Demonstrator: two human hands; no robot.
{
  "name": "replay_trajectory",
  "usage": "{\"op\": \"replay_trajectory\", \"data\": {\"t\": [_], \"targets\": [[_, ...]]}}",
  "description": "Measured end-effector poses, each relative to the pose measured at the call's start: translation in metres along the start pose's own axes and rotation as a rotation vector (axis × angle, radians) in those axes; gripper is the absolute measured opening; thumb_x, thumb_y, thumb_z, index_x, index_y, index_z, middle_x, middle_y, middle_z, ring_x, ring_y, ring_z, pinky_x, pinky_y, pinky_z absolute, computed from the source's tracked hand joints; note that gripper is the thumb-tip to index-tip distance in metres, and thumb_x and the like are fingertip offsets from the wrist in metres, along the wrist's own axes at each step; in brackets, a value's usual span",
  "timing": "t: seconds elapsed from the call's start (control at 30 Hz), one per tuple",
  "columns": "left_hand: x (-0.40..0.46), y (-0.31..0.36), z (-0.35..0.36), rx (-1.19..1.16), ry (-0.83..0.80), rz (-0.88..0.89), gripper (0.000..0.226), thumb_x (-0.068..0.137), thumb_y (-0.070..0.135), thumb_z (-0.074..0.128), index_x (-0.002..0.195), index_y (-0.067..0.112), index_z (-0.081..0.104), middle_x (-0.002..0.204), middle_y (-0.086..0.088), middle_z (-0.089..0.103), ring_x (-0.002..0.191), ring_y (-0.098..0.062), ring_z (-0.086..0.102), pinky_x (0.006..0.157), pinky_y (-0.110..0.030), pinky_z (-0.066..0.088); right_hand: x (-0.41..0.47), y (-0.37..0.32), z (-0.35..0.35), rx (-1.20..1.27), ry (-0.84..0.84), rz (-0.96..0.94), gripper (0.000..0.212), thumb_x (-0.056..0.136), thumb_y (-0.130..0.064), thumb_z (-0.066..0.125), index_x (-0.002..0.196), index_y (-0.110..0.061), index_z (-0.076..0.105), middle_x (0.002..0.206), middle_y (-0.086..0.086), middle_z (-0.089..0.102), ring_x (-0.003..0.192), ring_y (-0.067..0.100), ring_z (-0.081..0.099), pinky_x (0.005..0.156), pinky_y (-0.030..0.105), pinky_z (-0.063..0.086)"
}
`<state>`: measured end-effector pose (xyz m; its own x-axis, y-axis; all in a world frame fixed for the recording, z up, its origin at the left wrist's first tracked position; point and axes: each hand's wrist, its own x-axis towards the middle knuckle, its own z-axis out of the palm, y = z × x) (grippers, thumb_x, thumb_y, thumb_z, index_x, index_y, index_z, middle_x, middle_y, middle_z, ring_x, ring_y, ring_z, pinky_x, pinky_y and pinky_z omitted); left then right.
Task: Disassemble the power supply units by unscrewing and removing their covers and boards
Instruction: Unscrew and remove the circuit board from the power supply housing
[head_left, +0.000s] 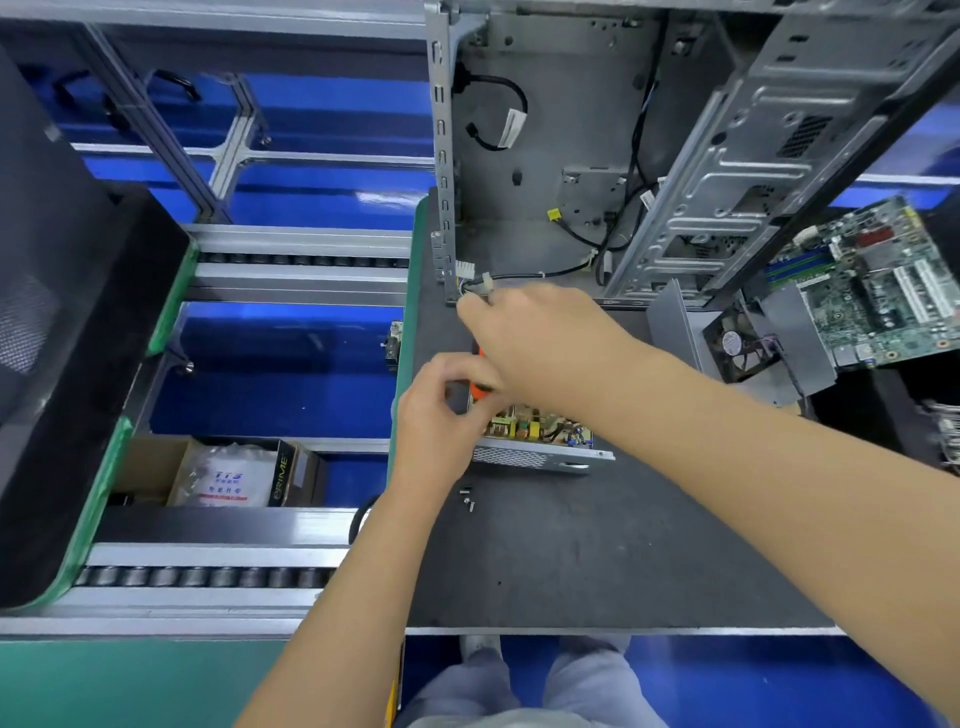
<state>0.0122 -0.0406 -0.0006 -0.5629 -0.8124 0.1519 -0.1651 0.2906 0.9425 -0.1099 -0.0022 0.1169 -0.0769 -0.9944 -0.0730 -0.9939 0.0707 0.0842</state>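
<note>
A: What are the hands doing?
B: The right hand (540, 343) curls round an orange screwdriver (480, 387); the left hand (441, 415) pinches its handle.
A: And the power supply (540, 441)?
B: Right beneath both, cover off, lying crosswise on the bench (597, 561). Loose screws (467, 496) lie just nearer.

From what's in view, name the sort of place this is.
Probably an electronics teardown line: a stripped computer case stands on the work mat, a loose motherboard lies to the right, and roller conveyor rails run alongside.
</note>
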Motion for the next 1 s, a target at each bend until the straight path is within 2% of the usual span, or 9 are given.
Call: {"op": "replay_trajectory", "data": {"t": [0.13, 0.27, 0.4, 0.47, 0.6, 0.73, 0.8, 0.93, 1.0], "targets": [[-0.002, -0.007, -0.004, -0.031, -0.108, -0.040, 0.047, 0.087, 0.011, 0.069, 0.102, 0.053, 0.054, 0.097, 0.014, 0.063, 0.087, -0.003, 0.060, 0.071, -0.009, 0.044, -0.005, 0.000, -0.001, 0.174, -0.062, -0.071, 0.044, 0.089, -0.040, 0.059, 0.124, -0.022, 0.040, 0.107, 0.003, 0.046, 0.095, 0.027, 0.038, 0.078, 0.038, 0.036], [0.000, -0.007, -0.004, 0.069, -0.006, -0.056, 0.051, 0.079, 0.012, 0.079, 0.088, 0.055, 0.053, 0.092, 0.023, 0.059, 0.088, 0.002, 0.054, 0.072, -0.011, 0.041, -0.004, -0.003, 0.000, -0.007, 0.052, -0.014, 0.029, 0.097, -0.042, 0.045, 0.109, -0.017, 0.040, 0.082, 0.003, 0.049, 0.089, 0.031, 0.054, 0.061, 0.033, 0.028], [-0.001, -0.009, -0.005, 0.020, -0.093, -0.068, 0.048, 0.087, 0.019, 0.071, 0.103, 0.060, 0.050, 0.110, 0.018, 0.061, 0.100, -0.001, 0.059, 0.079, -0.015, 0.049, -0.004, -0.003, -0.001, 0.124, -0.016, -0.013, 0.039, 0.092, -0.044, 0.050, 0.120, -0.019, 0.039, 0.105, 0.007, 0.055, 0.087, 0.026, 0.033, 0.071, 0.036, 0.030], [-0.002, -0.012, -0.004, 0.074, -0.075, -0.049, 0.042, 0.089, 0.019, 0.070, 0.089, 0.058, 0.053, 0.097, 0.025, 0.060, 0.091, 0.003, 0.056, 0.074, -0.012, 0.046, -0.005, -0.003, -0.003, 0.035, 0.016, 0.018, 0.036, 0.097, -0.050, 0.043, 0.108, -0.016, 0.040, 0.101, 0.009, 0.061, 0.084, 0.028, 0.042, 0.065, 0.036, 0.033], [0.004, -0.010, 0.001, 0.056, 0.014, -0.146, 0.043, 0.075, 0.017, 0.077, 0.089, 0.043, 0.046, 0.097, 0.015, 0.053, 0.090, -0.017, 0.054, 0.076, -0.042, 0.052, -0.006, -0.007, -0.004, 0.204, -0.045, -0.017, 0.032, 0.094, -0.037, 0.047, 0.119, -0.018, 0.042, 0.105, 0.005, 0.053, 0.094, 0.029, 0.041, 0.084, 0.040, 0.042], [-0.003, -0.010, -0.002, -0.075, -0.074, -0.085, 0.028, 0.079, 0.037, 0.069, 0.100, 0.050, 0.055, 0.092, 0.017, 0.061, 0.085, -0.008, 0.058, 0.072, -0.023, 0.048, -0.003, -0.004, -0.001, 0.105, -0.042, 0.009, 0.022, 0.100, -0.035, 0.040, 0.107, -0.014, 0.043, 0.105, 0.007, 0.056, 0.095, 0.030, 0.048, 0.085, 0.038, 0.039], [-0.002, -0.012, -0.001, -0.028, -0.029, -0.102, 0.023, 0.079, 0.035, 0.068, 0.093, 0.047, 0.055, 0.088, 0.013, 0.060, 0.079, -0.009, 0.056, 0.067, -0.024, 0.045, -0.006, -0.003, -0.003, 0.217, -0.084, -0.018, 0.029, 0.095, -0.036, 0.047, 0.118, -0.018, 0.044, 0.108, 0.005, 0.051, 0.094, 0.027, 0.038, 0.090, 0.040, 0.041], [0.004, -0.009, -0.002, -0.047, -0.035, -0.140, 0.034, 0.078, 0.027, 0.078, 0.104, 0.036, 0.057, 0.102, 0.016, 0.061, 0.096, -0.010, 0.060, 0.077, -0.027, 0.049, -0.006, -0.001, -0.004, 0.177, -0.084, 0.055, 0.029, 0.098, -0.042, 0.046, 0.103, -0.015, 0.037, 0.077, 0.004, 0.039, 0.081, 0.029, 0.044, 0.068, 0.037, 0.034], [0.002, -0.006, -0.005, -0.083, -0.101, -0.122, 0.034, 0.084, 0.031, 0.069, 0.113, 0.044, 0.058, 0.107, 0.017, 0.066, 0.095, -0.010, 0.063, 0.080, -0.024, 0.051, -0.006, 0.002, -0.002, 0.241, -0.128, -0.001, 0.022, 0.095, -0.028, 0.049, 0.111, -0.015, 0.042, 0.093, 0.004, 0.046, 0.088, 0.027, 0.043, 0.073, 0.034, 0.030]]}}
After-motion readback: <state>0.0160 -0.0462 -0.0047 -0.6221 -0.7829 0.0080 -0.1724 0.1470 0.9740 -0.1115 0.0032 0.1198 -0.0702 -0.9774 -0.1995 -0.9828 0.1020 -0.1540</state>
